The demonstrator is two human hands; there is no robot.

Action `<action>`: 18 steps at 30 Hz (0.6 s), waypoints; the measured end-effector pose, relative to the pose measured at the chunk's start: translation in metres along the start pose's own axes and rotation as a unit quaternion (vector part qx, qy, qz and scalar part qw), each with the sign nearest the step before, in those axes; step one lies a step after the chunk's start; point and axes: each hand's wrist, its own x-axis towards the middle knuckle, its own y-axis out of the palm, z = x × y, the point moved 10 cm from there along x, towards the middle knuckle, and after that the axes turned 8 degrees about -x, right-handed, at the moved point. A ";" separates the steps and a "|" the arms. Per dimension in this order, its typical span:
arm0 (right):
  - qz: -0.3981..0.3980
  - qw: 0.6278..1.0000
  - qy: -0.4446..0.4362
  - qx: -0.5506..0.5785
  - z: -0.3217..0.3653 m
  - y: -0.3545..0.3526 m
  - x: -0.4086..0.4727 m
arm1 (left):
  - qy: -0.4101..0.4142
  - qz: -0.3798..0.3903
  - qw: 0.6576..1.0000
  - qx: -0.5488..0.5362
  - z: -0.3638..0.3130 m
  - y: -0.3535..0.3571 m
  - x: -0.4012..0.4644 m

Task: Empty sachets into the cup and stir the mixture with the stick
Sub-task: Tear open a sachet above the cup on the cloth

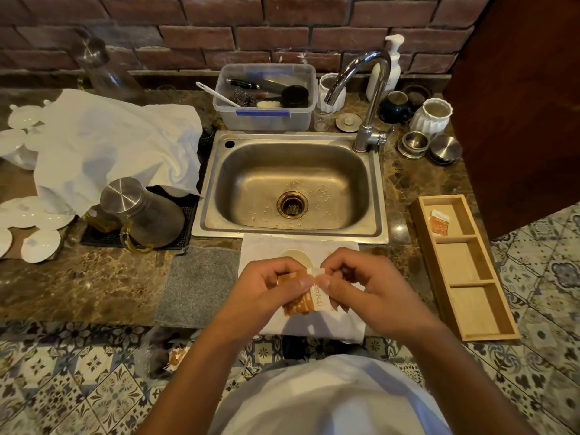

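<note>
Sachet (303, 301) upright (slightly tilted), both hands pinching

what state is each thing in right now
sachet: pinched in both hands at its top edge, over the cup
left hand: grip shut on sachet
right hand: grip shut on sachet
cup: upright, mostly hidden behind the hands
wooden tray: one sachet in far compartment
sink: basin bare, tap off

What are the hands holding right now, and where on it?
Both hands pinch one orange-and-white sachet at its top edge: left hand left of the top edge, right hand on the white corner, above the cup.
</note>
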 end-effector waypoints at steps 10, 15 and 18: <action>0.126 0.992 0.010 -0.021 0.004 0.012 0.006 | -0.015 -0.008 1.000 0.015 0.006 -0.003 0.000; 0.138 0.990 0.017 0.015 -0.006 0.003 0.007 | -0.015 -0.024 0.999 0.015 0.010 0.003 0.005; 0.137 0.989 0.011 0.048 -0.010 -0.005 0.010 | -0.001 -0.046 0.999 0.012 0.008 0.010 0.009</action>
